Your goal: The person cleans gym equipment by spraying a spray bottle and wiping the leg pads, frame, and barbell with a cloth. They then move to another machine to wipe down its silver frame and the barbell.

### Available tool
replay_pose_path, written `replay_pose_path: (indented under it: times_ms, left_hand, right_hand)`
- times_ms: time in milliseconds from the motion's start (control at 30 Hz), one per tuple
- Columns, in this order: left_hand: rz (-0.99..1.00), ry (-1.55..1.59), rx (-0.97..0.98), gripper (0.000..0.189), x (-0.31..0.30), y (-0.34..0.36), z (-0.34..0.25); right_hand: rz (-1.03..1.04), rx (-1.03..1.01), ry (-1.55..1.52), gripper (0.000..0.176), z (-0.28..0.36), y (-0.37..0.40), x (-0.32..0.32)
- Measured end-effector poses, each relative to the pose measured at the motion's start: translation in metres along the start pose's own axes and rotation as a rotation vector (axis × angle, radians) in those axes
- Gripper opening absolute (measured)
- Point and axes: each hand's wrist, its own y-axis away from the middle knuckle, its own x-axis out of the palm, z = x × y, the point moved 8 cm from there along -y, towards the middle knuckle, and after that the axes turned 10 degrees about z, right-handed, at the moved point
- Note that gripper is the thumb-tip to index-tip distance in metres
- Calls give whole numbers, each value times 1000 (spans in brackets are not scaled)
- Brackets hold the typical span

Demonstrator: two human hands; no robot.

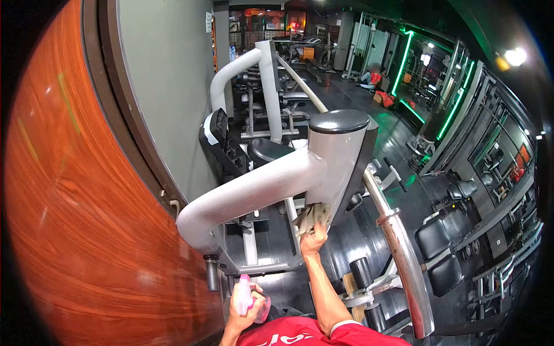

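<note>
Low in the head view, my left hand (238, 308) is closed around a pink spray bottle (245, 291), its clear pinkish body partly hidden by the fingers. My right hand (313, 237) presses a crumpled greyish cloth (314, 217) against the lower part of a thick grey upright post (334, 164). That post belongs to a large gym machine frame and has a black oval cap (339, 121) on top. A bent grey tube (248, 187) joins the post from the left, just above the cloth.
A chrome barbell end (407, 271) sticks out on the right. A wooden door (109, 190) stands close on the left. Black padded seats (433, 239) line the right side. Far back, a person in red (375, 78) sits on the floor near green light strips.
</note>
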Motion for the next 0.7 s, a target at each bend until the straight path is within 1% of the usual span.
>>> replay_pose_path:
  times_ms: [100, 133, 167, 233, 267, 300, 367, 400, 433, 500, 533, 600, 633, 700]
  left_hand:
    - [9, 38, 19, 38, 0, 1, -5]
    - [-7, 34, 9, 38, -2, 3, -4]
    - [-22, 31, -4, 38, -3, 5, -3]
    - [-18, 10, 1, 38, -6, 8, 3]
    - [-14, -11, 11, 38, -6, 9, 4]
    - [-13, -12, 11, 38, -5, 10, 2]
    - [-34, 31, 2, 37, -4, 10, 0]
    - [-36, 30, 1, 37, -4, 11, 0]
    - [-28, 4, 5, 36, -3, 11, -1]
    - [-25, -26, 15, 36, -4, 12, -5]
    - [-27, -11, 15, 35, -3, 13, -7]
    - [-35, 4, 17, 35, -5, 14, -9]
    - [-55, 28, 1, 34, -8, 17, -6]
    - [-74, 56, -20, 34, -11, 20, 0]
  right_hand:
    - [10, -12, -51, 43, 11, -16, -6]
    - [-62, -140, 17, 44, 19, -26, -10]
    - [-109, -226, 46, 45, 25, -32, -11]
    - [-63, -253, 60, 43, 39, -59, -14]
    - [-100, -274, 15, 42, 67, -78, -25]
    - [-69, -262, 6, 43, 69, -76, -21]
    - [-34, -303, 152, 43, 62, -60, -14]
    - [44, -205, 70, 40, 42, -43, -3]
    - [170, -266, 117, 40, 30, -21, 13]
    - [370, -196, 121, 37, 23, 2, 28]
    - [368, -200, 115, 37, 25, 6, 28]
    - [130, -130, -165, 28, 25, 4, 6]
    - [135, -129, -166, 28, 35, -2, -1]
    - [-77, -162, -196, 35, 52, -25, -29]
